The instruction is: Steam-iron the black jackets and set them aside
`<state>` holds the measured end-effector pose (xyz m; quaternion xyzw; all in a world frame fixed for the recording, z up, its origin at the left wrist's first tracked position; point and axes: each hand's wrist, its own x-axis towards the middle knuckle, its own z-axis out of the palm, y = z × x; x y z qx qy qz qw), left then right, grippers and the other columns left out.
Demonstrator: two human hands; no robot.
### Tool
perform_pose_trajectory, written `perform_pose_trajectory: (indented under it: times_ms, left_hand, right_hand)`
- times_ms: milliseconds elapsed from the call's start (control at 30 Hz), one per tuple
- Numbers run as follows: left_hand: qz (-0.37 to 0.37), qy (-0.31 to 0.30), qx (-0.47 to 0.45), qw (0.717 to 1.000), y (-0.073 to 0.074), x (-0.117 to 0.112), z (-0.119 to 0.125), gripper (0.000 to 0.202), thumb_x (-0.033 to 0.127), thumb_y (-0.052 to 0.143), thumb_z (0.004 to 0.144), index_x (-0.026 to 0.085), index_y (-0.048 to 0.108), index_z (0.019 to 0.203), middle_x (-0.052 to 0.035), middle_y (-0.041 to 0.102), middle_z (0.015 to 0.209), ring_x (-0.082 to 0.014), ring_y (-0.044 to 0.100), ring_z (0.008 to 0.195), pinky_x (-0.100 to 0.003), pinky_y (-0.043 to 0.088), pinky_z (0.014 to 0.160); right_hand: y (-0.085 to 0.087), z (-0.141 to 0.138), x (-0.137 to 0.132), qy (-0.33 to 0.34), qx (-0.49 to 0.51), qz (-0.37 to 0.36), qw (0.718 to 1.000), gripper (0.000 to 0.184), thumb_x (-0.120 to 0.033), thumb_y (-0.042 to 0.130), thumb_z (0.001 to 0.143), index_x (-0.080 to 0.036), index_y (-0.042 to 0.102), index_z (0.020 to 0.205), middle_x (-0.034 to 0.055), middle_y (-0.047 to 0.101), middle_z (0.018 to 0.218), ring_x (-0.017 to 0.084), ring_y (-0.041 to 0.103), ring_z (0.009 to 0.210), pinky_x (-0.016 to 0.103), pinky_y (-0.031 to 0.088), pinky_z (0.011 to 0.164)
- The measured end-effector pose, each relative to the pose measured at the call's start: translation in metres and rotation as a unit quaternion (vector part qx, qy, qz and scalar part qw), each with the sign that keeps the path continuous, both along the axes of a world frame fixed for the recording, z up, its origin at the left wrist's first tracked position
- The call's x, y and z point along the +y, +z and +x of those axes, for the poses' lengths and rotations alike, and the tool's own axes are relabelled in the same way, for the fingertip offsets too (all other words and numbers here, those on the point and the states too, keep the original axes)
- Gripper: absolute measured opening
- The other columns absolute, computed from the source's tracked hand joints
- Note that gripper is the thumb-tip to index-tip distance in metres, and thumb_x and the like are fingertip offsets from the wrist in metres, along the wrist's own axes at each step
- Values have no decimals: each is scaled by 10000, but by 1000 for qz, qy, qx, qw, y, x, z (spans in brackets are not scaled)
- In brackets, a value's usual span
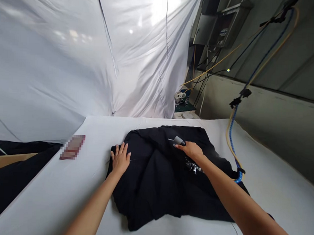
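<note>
A black garment (154,176) lies spread and wrinkled across the white tabletop. My left hand (120,160) rests flat on its left side, fingers spread. Over the garment's upper middle, my right hand (192,150) is closed around a small handheld tool (179,140) with a grey cylindrical body, a dark grip and a thin pale tip pointing left. I cannot make out its exact kind. Below my right wrist, a shiny metal piece (193,166) sits on the black cloth, partly hidden by my forearm.
A blue and yellow hose (231,127) hangs down at the right, ending behind my right forearm. A blurred reddish object (73,147) lies on the white table (94,132) at left. White sheeting (138,61) hangs behind; a small machine (182,96) stands beyond the table.
</note>
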<state>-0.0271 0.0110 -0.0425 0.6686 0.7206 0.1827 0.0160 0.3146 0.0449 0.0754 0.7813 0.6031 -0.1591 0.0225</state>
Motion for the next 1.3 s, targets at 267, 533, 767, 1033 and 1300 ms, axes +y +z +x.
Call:
perform_pose_trajectory:
  times_ms: [267,533,767,1033,1300]
  left_hand:
    - [21,-71,-88,993,3,82,17,489,223,268,874,185,283,1361,-47,256,1441,-206,114,1344,-454,188,1072]
    - [100,54,-217,969,-11,102,-18,440,165,302,853,145,364,1288,-92,428,1327,-190,246,1309,-376,293,1055]
    - [122,120,-298,939,1,82,-31,406,223,276,877,175,376,1267,-78,446,1317,-177,288,1292,-351,304,1056]
    - [108,-58,-200,972,7,89,4,453,237,277,883,213,319,1333,-37,359,1389,-175,173,1333,-386,247,1070]
    - [-94,-124,-143,977,-14,105,19,512,312,239,897,247,165,1400,-32,397,1369,-240,192,1323,-464,259,1027]
  right_hand:
    - [-4,-85,72,118,-11,-34,992,728,-777,459,577,-199,641,981,116,636,1007,295,585,937,360,453,740]
    - [-3,-143,100,126,-8,-26,992,764,-786,425,592,-183,636,1012,138,616,1060,298,571,964,352,449,748]
    - [-19,-190,135,113,7,-54,992,777,-763,483,576,-164,621,1050,146,596,1108,291,561,989,341,445,756]
    - [-3,-145,150,92,-14,-26,995,821,-771,510,525,-171,611,1077,153,607,1077,303,567,961,357,447,748]
    - [-13,11,158,-100,-59,-34,993,803,-725,467,614,-107,582,1114,195,586,1088,324,560,976,374,449,735]
